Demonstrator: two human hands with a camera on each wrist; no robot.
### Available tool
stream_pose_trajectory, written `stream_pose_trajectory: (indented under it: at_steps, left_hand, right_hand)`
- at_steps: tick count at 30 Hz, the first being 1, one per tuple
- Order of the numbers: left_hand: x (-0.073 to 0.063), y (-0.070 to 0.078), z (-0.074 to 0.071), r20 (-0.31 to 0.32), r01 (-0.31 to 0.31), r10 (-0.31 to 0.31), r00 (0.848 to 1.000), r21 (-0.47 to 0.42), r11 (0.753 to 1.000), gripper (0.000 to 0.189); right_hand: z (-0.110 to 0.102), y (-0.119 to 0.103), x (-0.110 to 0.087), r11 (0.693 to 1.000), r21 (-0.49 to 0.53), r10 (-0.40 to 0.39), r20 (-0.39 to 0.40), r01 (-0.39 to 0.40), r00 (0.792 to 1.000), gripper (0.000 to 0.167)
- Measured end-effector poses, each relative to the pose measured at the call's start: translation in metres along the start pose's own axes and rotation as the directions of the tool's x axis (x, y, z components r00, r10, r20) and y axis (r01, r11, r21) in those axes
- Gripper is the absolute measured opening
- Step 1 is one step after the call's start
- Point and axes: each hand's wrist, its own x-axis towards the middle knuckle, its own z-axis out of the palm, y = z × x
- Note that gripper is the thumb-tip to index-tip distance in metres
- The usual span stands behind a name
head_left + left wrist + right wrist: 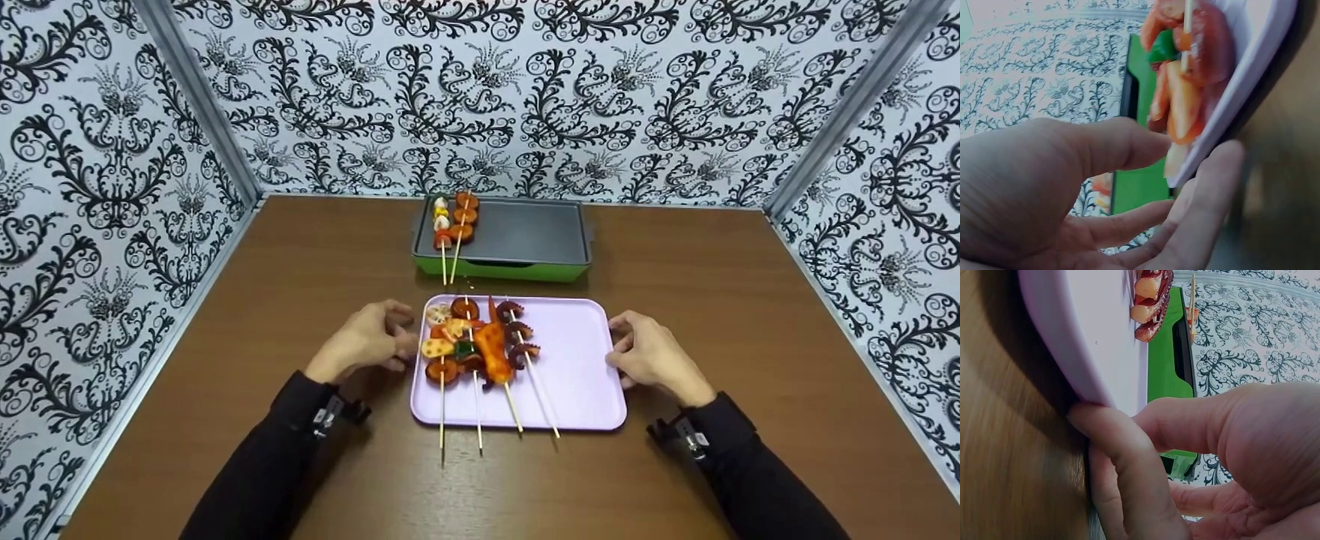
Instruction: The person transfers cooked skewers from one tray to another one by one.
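Note:
A pale purple tray [577, 360] lies on the table, with several food skewers across its left half. Among them are a curled octopus-tentacle skewer [519, 330], a flat orange piece on a stick [492, 352] and mixed vegetable skewers [442, 349]. At the tray's left rim, my left hand [367, 337] has its thumb above and fingers [1221, 169] below the edge. My right hand [649, 352] pinches the right rim between thumb and index finger [1114, 430]. The stick ends stick out past the tray's near edge.
Behind the tray stands a green grill [502, 268] with a grey plate [525, 225]. Two skewers [454, 225] lie on its left side, sticks overhanging the front. Patterned panels [525, 97] enclose the brown wooden table [300, 255] at the back and sides.

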Motion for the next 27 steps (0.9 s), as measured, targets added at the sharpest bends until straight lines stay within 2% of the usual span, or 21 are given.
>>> stream_pose_trajectory:
  at_steps: [3, 6, 11, 15, 19, 27]
  left_hand:
    - [0.001, 0.006, -0.005, -0.067, -0.042, 0.044, 0.997, 0.042, 0.998, 0.058]
    - [0.002, 0.013, -0.009, -0.114, -0.069, 0.073, 0.991, 0.042, 0.997, 0.064]
    - [0.008, 0.028, -0.01, -0.162, -0.108, 0.111, 0.981, 0.026, 0.994, 0.077]
    - [0.016, 0.041, -0.008, -0.191, -0.144, 0.156, 0.969, 0.076, 0.987, 0.087]
    - [0.025, 0.052, -0.005, -0.225, -0.146, 0.167, 0.96, 0.104, 0.984, 0.092]
    - [0.049, 0.063, 0.001, -0.29, -0.155, 0.159, 0.944, 0.036, 0.987, 0.086]
  right_hand:
    - [-0.001, 0.0, 0.0, 1.0, 0.009, 0.004, 0.005, -0.004, 1.0, 0.053]
    - [-0.001, -0.001, 0.0, 1.0, 0.016, 0.011, 0.011, -0.011, 1.0, 0.054]
    - [0.0, -0.001, 0.0, 1.0, 0.021, 0.017, 0.005, -0.017, 1.0, 0.055]
    - [0.001, 0.0, 0.0, 0.999, 0.031, 0.021, -0.002, -0.021, 1.0, 0.055]
    - [0.002, 0.001, 0.0, 0.999, 0.034, 0.021, -0.003, -0.021, 1.0, 0.055]
    - [0.001, 0.0, 0.001, 0.999, 0.045, 0.029, -0.003, -0.029, 1.0, 0.054]
